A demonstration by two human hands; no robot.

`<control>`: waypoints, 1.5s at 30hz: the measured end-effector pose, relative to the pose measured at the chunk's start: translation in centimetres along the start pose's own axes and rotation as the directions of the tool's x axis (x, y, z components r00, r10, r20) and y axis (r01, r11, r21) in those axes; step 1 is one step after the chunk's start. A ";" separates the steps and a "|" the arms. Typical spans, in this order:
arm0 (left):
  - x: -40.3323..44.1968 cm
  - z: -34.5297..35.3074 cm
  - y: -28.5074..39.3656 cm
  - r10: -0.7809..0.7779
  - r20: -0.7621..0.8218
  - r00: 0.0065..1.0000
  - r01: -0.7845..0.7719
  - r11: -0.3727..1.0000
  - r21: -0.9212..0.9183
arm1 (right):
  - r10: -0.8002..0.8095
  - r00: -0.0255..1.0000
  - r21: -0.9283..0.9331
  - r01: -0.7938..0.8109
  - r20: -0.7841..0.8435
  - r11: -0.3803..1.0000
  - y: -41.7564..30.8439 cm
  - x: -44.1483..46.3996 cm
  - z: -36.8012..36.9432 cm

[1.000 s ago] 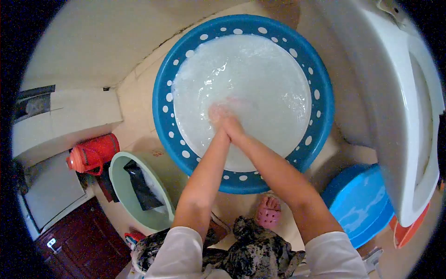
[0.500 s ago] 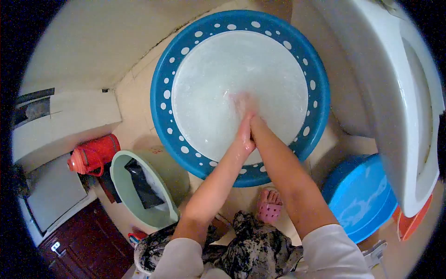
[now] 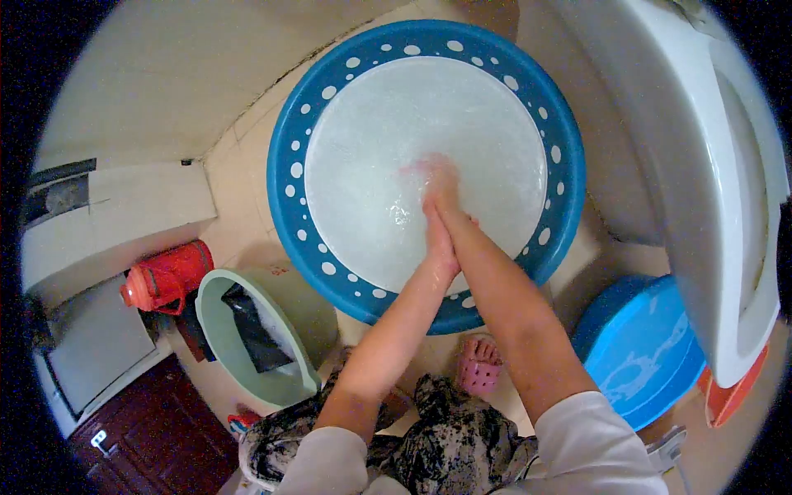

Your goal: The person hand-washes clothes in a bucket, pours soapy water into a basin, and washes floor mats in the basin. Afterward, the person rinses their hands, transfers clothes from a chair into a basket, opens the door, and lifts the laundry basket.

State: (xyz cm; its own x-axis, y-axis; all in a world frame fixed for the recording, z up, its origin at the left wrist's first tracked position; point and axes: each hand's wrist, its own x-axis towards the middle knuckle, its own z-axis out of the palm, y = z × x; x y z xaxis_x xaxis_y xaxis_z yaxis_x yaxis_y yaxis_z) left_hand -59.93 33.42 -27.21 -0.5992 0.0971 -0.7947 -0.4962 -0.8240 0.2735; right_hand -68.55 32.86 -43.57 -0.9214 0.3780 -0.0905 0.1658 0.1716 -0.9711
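**Both hands together in a round blue tub of cloudy water**

Wide blue tub (image 3: 286,157), white-spotted round the rim, on the tan tiled floor (image 3: 247,177). Whitish, cloudy water (image 3: 388,124) inside it, with bright glints to the left of the hands.

Right hand (image 3: 443,186) reaches in near the middle, its far part under the surface. Its fingers look reddish and blurred through the water; cannot tell whether spread or pressed together, or whether they hold anything. Left hand (image 3: 438,239) lies against the right hand and wrist, nearer the person; the wrist hides most of its fingers, exact bend unclear. Both forearms cross the near rim, short white sleeves above.

Lower left: pale green basin (image 3: 209,330), a black item (image 3: 257,330) and some suds inside. Red thermos flask (image 3: 177,272) on its far left side, dark red cabinet door (image 3: 161,429) below. Lower right: bright blue basin (image 3: 643,346), whitish streaks within, orange-red basin (image 3: 738,392) partly behind a large white ceramic fixture (image 3: 726,206). Pink clog (image 3: 478,375) with holes, worn on a foot, just beside the tub's near side.
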 end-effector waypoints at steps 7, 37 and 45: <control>0.6 0.5 5.2 0.200 -0.027 0.980 -0.196 0.975 0.109 | 0.339 0.852 -0.260 -0.250 0.398 0.933 -11.3 -3.5 -3.3; -11.4 1.5 11.1 0.181 0.859 0.478 -0.457 -0.785 0.419 | -0.343 0.934 -0.330 0.357 0.102 0.874 -20.7 -13.4 -40.8; -11.0 -0.1 9.1 0.029 0.851 0.524 -0.360 -0.898 0.252 | -0.196 0.971 -0.948 0.186 0.137 0.258 -7.3 -15.0 -52.7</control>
State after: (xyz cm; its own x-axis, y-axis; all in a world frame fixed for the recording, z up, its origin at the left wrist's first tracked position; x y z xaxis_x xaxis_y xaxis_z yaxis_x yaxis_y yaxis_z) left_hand -57.79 24.80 -16.07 -0.8630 0.5025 0.0532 0.5034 0.8458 0.1769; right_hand -37.40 73.82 -23.46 -0.9752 0.2090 0.0725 0.2050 0.9770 -0.0584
